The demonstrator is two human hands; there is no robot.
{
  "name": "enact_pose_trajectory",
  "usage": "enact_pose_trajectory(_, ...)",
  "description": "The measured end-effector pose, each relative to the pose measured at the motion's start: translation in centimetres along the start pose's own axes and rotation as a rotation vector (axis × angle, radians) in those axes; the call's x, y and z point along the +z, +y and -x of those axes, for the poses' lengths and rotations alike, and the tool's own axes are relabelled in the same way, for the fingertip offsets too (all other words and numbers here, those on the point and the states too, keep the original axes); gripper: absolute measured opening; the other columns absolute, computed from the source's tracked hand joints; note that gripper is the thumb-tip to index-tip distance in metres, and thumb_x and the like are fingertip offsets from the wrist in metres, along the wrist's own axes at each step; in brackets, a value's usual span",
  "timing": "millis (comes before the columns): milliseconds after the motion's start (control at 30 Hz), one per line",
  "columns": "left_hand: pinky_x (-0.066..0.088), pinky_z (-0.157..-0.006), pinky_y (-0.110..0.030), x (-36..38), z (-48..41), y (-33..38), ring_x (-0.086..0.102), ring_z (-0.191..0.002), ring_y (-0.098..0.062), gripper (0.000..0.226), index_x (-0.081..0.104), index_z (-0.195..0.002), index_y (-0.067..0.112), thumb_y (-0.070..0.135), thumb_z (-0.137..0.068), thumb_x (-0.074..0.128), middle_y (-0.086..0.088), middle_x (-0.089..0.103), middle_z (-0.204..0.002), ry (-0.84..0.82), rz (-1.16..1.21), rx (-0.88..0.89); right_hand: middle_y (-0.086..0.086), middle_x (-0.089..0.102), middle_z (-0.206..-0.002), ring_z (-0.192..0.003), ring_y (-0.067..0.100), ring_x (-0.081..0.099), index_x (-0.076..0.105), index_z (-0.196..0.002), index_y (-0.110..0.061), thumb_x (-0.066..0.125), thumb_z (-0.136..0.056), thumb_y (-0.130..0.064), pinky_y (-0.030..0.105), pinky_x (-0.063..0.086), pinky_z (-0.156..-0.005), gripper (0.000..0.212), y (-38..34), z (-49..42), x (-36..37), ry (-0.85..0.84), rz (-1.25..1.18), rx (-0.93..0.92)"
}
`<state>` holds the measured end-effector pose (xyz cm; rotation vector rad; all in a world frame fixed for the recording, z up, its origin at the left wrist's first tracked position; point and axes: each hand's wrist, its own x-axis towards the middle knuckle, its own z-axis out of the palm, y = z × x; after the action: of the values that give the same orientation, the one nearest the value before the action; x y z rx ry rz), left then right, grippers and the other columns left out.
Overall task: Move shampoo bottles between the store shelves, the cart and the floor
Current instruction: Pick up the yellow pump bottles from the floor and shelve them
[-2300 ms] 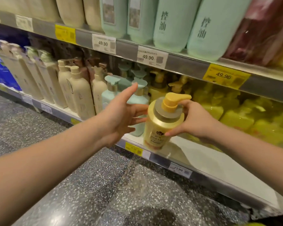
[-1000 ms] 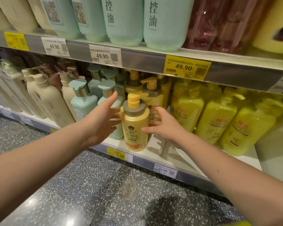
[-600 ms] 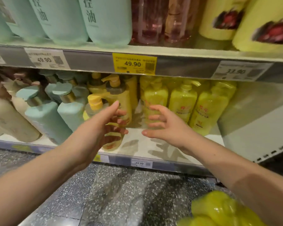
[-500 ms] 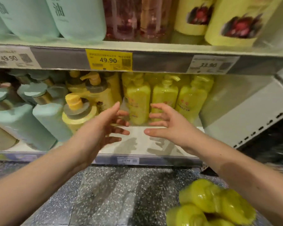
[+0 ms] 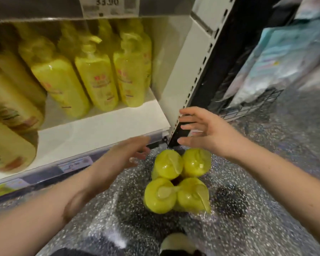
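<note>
Four yellow pump shampoo bottles (image 5: pixel 192 194) stand clustered on the speckled floor (image 5: pixel 257 228); left hand (image 5: pixel 118 157) and right hand (image 5: pixel 211 133) hover above, each grip spread, empty. Likely heavy, slick plastic: grasp bodies below pumps.

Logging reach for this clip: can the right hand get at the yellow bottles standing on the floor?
Probably yes. The right hand, open, hangs just above the four yellow bottles on the floor, and nothing lies between them.
</note>
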<state>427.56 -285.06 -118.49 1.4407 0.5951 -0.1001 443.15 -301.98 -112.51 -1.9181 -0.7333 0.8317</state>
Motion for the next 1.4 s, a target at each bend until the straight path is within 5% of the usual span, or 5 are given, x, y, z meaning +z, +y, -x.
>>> enact_pose_trajectory(133,0.041,-0.093,-0.015,2.2,-1.6,-2.2,0.053,-0.106,0.011,0.061,0.046,-0.13,0.036,0.047,-0.076,0.073,0.017,0.054,-0.128,-0.137,-0.25,-0.007,-0.004,0.059,-0.124,-0.117,0.006,0.054,0.052,-0.118,-0.037,0.086,-0.055,-0.027,0.036,0.042,-0.103,0.072,3.7,2.9,-1.7,0.081,0.079,0.072)
enact_pose_trajectory(433,0.025,-0.111,-0.037,4.1,-6.7,-5.4,0.022,-0.142,-0.021,0.116,0.008,-0.15,0.039,0.046,-0.063,0.084,0.0,0.015,-0.156,-0.213,-0.616,0.008,-0.001,0.032,-0.15,-0.134,0.022,0.038,0.024,-0.144,-0.042,0.089,-0.04,-0.05,0.05,0.04,-0.105,0.123,13.2,5.3,-1.9,0.135,0.112,0.34)
enact_pose_trajectory(867,0.038,-0.086,-0.024,5.3,-8.6,-6.6,0.054,-0.109,-0.017,0.095,0.037,-0.133,0.031,0.03,-0.056,0.092,0.004,0.054,-0.118,-0.195,-0.621,0.095,-0.001,0.062,-0.113,-0.106,0.02,0.06,0.041,-0.131,-0.035,0.091,-0.05,-0.005,0.041,0.05,-0.094,0.1,15.5,-0.4,-0.1,0.026,0.043,0.351)
enact_pose_trajectory(1100,0.042,-0.082,-0.026,5.3,-8.5,-6.7,0.056,-0.101,-0.016,0.091,0.039,-0.131,0.034,0.031,-0.056,0.09,0.003,0.057,-0.114,-0.155,-0.623,0.112,-0.004,0.068,-0.1,-0.096,0.017,0.066,0.053,-0.101,-0.045,0.092,-0.039,-0.01,0.04,0.054,-0.086,0.08,16.1,-0.9,-0.2,0.06,0.106,0.305)
enact_pose_trajectory(1400,0.041,-0.077,-0.018,2.5,-5.3,-5.8,0.054,-0.095,0.006,0.086,0.046,-0.114,0.045,0.052,-0.036,0.08,0.022,0.058,-0.105,-0.003,-0.423,0.168,-0.004,0.066,-0.103,-0.099,0.018,0.063,0.057,-0.108,-0.041,0.087,-0.027,-0.033,0.046,0.052,-0.089,0.086,12.5,0.9,-1.3,0.134,0.145,0.193)
